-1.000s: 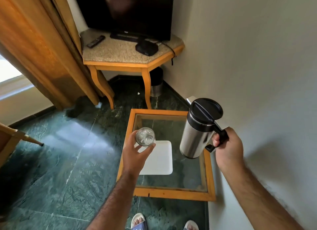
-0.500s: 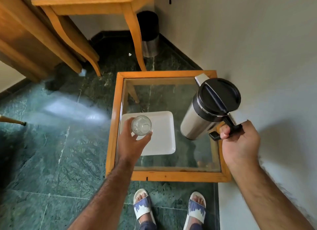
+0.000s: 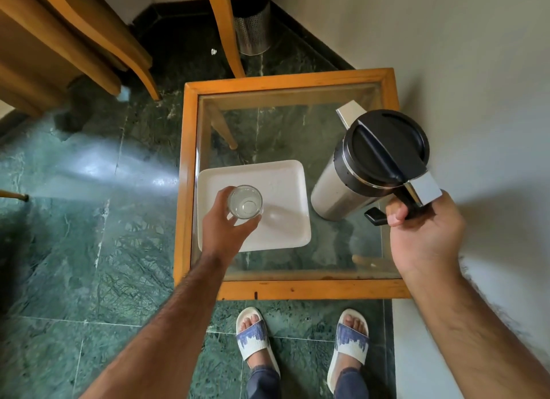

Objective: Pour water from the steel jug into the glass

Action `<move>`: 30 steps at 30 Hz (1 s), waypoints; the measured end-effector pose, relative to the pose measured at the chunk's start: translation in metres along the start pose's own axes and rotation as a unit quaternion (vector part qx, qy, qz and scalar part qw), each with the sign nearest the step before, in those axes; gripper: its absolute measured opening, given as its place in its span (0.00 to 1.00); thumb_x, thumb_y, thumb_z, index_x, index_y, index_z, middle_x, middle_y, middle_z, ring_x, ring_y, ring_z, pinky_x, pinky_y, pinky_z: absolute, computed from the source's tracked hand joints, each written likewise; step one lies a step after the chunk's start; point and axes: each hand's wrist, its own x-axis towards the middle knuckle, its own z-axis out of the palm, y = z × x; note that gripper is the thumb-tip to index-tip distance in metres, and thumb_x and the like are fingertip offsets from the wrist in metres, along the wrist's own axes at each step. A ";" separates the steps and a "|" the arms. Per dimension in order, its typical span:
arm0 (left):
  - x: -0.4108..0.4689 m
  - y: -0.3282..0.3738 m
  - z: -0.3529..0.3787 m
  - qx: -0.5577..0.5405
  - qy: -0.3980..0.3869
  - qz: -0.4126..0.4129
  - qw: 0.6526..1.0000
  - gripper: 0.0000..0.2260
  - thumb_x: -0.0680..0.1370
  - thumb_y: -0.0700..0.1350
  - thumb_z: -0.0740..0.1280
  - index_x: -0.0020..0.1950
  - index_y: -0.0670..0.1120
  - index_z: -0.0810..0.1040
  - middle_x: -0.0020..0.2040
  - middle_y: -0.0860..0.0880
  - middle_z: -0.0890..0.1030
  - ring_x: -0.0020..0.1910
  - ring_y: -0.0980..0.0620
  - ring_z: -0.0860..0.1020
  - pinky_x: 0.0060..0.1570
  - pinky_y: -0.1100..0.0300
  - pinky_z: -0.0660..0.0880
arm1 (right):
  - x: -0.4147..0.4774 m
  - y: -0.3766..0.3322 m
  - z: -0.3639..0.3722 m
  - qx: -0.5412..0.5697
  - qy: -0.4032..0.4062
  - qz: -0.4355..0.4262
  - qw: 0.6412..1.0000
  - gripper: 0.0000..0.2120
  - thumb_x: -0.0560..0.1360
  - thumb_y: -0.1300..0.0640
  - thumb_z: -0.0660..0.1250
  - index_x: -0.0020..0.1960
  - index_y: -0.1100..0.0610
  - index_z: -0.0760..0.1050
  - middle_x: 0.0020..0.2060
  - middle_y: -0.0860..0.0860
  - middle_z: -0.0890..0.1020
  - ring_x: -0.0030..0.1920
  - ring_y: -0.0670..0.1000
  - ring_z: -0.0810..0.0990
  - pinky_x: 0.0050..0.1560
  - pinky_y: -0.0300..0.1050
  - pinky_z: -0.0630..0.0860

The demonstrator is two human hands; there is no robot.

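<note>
A clear drinking glass [image 3: 245, 202] is held upright in my left hand [image 3: 226, 229], above the left part of a white square tray [image 3: 285, 190]. The steel jug [image 3: 369, 166], silver with a black lid and a spout pointing away, hangs to the right of the tray over the glass tabletop. My right hand [image 3: 422, 235] grips its black handle. The jug stands nearly upright, a hand's width right of the glass. No water stream shows.
A small wooden-framed glass-top table [image 3: 285, 288] carries the tray and stands against a white wall on the right. A perforated steel bin [image 3: 253, 29] and wooden table legs [image 3: 226, 32] lie beyond. Green marble floor spreads left. My sandalled feet [image 3: 256, 336] stand at the table's near edge.
The view has tilted further down and closer to the table. The glass has moved lower over the tray's left part, and the jug has come down beside the tray, still upright.
</note>
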 end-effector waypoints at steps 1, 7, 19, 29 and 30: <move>0.001 -0.002 0.001 0.005 -0.001 -0.001 1.000 0.32 0.67 0.41 0.84 0.67 0.52 0.76 0.59 0.54 0.83 0.61 0.54 0.81 0.58 0.58 0.84 | 0.000 0.001 -0.001 0.003 -0.002 0.000 1.000 0.15 0.74 0.59 0.58 0.31 0.52 0.76 0.24 0.49 0.74 0.26 0.49 0.69 0.31 0.41 0.68; 0.002 -0.007 0.004 0.042 0.004 -0.013 0.999 0.31 0.68 0.41 0.83 0.67 0.51 0.75 0.55 0.64 0.80 0.53 0.67 0.80 0.46 0.75 0.78 | -0.001 0.006 -0.005 0.001 -0.026 -0.006 1.000 0.18 0.73 0.59 0.57 0.28 0.51 0.78 0.22 0.48 0.74 0.25 0.48 0.69 0.31 0.40 0.68; 0.000 -0.011 0.008 0.071 0.013 -0.021 0.997 0.30 0.70 0.43 0.83 0.68 0.48 0.74 0.58 0.53 0.81 0.53 0.53 0.80 0.40 0.81 0.72 | -0.007 0.017 -0.007 -0.041 -0.005 -0.019 0.999 0.19 0.72 0.59 0.57 0.27 0.50 0.79 0.22 0.46 0.73 0.24 0.47 0.69 0.31 0.38 0.68; -0.023 0.042 -0.009 0.258 0.024 0.105 0.960 0.48 0.78 0.65 0.68 0.86 0.41 0.49 0.87 0.44 0.51 0.85 0.47 0.49 0.83 0.44 0.52 | -0.015 -0.017 0.000 -0.307 -0.037 -0.277 0.910 0.24 0.86 0.46 0.56 0.73 0.63 0.70 0.62 0.54 0.81 0.60 0.47 0.82 0.59 0.43 0.79; -0.024 0.050 -0.012 0.285 0.026 0.139 0.948 0.47 0.80 0.66 0.65 0.86 0.41 0.49 0.87 0.44 0.50 0.86 0.47 0.47 0.83 0.43 0.51 | -0.014 -0.022 0.000 -0.390 -0.064 -0.331 0.857 0.28 0.87 0.44 0.55 0.78 0.62 0.65 0.72 0.58 0.76 0.71 0.52 0.78 0.70 0.49 0.75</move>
